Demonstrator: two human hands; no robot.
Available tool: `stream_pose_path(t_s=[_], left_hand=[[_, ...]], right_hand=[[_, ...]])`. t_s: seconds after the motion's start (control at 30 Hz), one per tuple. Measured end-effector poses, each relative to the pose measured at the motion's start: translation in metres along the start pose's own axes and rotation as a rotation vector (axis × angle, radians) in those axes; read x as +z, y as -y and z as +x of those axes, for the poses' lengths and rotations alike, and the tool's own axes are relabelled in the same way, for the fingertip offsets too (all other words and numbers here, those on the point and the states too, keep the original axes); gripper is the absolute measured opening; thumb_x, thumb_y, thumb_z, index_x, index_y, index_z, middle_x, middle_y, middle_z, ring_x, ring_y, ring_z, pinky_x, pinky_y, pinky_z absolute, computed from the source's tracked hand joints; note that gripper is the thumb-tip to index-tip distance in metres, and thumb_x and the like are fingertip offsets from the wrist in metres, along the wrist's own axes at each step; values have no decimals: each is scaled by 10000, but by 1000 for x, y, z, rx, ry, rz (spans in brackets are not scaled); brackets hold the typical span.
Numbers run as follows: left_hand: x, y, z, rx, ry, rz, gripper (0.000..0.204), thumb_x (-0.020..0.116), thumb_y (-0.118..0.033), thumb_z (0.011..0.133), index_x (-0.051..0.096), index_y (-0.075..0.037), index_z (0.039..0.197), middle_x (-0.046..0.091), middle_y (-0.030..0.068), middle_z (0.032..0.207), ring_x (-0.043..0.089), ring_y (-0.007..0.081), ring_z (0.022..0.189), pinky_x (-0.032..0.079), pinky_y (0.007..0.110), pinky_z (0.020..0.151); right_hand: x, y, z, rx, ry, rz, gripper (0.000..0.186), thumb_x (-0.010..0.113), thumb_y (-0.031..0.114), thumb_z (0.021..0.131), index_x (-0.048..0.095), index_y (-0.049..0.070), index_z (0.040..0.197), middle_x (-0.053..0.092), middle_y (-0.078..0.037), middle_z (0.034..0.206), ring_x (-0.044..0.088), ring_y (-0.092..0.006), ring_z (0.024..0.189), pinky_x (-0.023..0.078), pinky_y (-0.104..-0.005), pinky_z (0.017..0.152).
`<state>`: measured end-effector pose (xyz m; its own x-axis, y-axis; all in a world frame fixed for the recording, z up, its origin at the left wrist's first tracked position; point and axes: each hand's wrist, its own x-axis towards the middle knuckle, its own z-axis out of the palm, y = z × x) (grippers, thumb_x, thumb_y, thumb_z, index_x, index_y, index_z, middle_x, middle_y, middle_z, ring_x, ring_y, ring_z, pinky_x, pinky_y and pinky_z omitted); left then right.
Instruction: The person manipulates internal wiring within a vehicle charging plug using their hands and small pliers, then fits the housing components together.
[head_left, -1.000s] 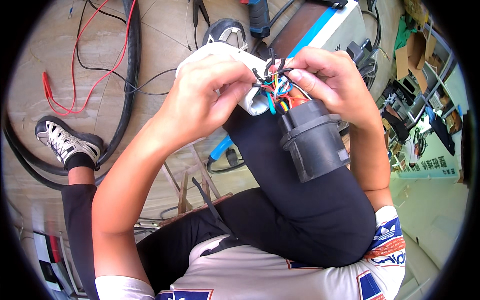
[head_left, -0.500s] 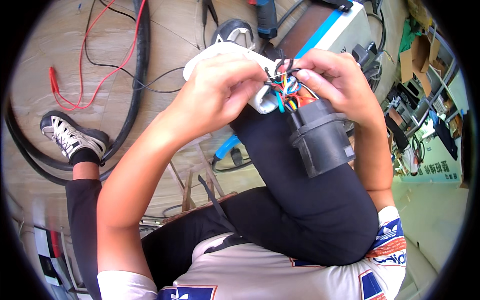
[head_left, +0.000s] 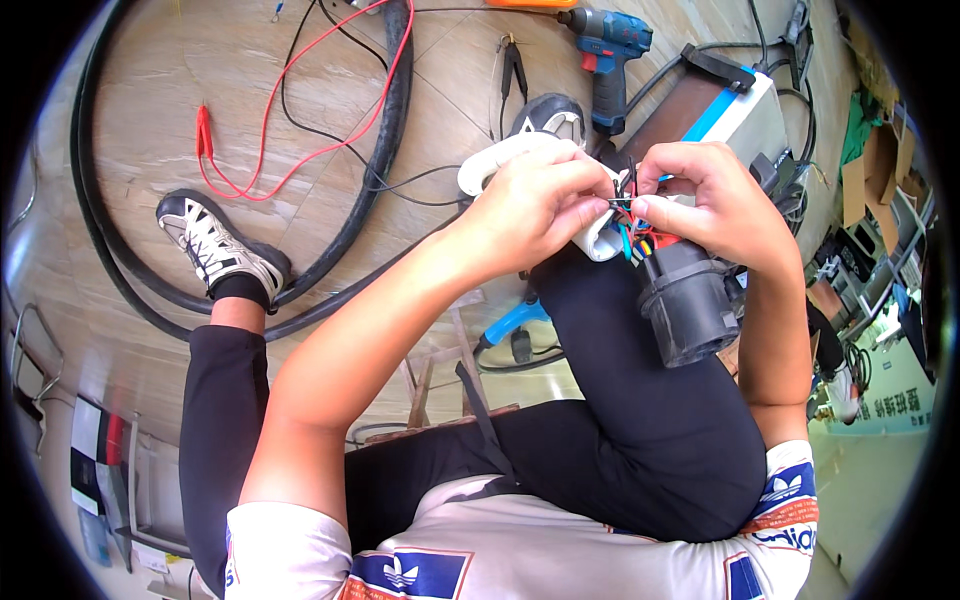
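Note:
My left hand (head_left: 545,205) pinches a thin wire at the top of a bundle of coloured wires (head_left: 645,242). My right hand (head_left: 715,200) pinches dark wire just beside it, thumb and forefinger close to my left fingertips. The bundle runs into a black cylindrical plastic part (head_left: 685,310) that hangs over my bent right thigh (head_left: 650,420). A white curved plastic housing (head_left: 490,165) lies beyond and partly under my left hand, with the wires at its near end. The exact wire joint between my fingertips is too small to make out.
A blue-and-black power drill (head_left: 610,75) lies beyond my right foot, beside a metal case with a blue stripe (head_left: 705,120). Red test leads (head_left: 205,135) and a thick black cable loop (head_left: 380,180) lie on the tiled floor. A blue tool (head_left: 515,320) is below; shelves with cardboard (head_left: 875,175) stand right.
The view has shifted, so everything appears further right and more of the drill shows. Both hands still grip the wires, with only slight finger movement.

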<state>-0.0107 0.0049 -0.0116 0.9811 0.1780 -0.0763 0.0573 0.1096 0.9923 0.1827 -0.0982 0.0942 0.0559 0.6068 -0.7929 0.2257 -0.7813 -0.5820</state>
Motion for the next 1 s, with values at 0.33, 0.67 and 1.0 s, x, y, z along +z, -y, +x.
stream_pose_path(t_s=[0.33, 0.67, 1.0], left_hand=[[-56, 89, 29, -525, -58, 353, 380, 700, -302, 902, 677, -6, 1139, 722, 128, 922, 708, 166, 763, 559, 314, 717], [-57, 124, 39, -754, 24, 283, 296, 722, -292, 893, 728, -27, 1025, 733, 98, 811, 701, 160, 659, 557, 313, 643], [-69, 113, 28, -744, -181, 56, 248, 702, -160, 909, 706, 42, 1053, 719, 86, 790, 704, 126, 648, 585, 264, 622]], right_hand=[[7, -25, -4, -92, 80, 134, 196, 707, 99, 839, 530, 18, 818, 630, -108, 1008, 580, -132, 866, 496, -312, 777], [13, -27, -7, 6, 161, 359, 253, 723, 135, 795, 483, 71, 842, 564, -166, 1365, 525, -129, 966, 468, -325, 879], [31, 2, -29, 25, 5, 456, 254, 695, 59, 708, 503, 48, 874, 561, -187, 1334, 510, -186, 1205, 436, -358, 1000]])
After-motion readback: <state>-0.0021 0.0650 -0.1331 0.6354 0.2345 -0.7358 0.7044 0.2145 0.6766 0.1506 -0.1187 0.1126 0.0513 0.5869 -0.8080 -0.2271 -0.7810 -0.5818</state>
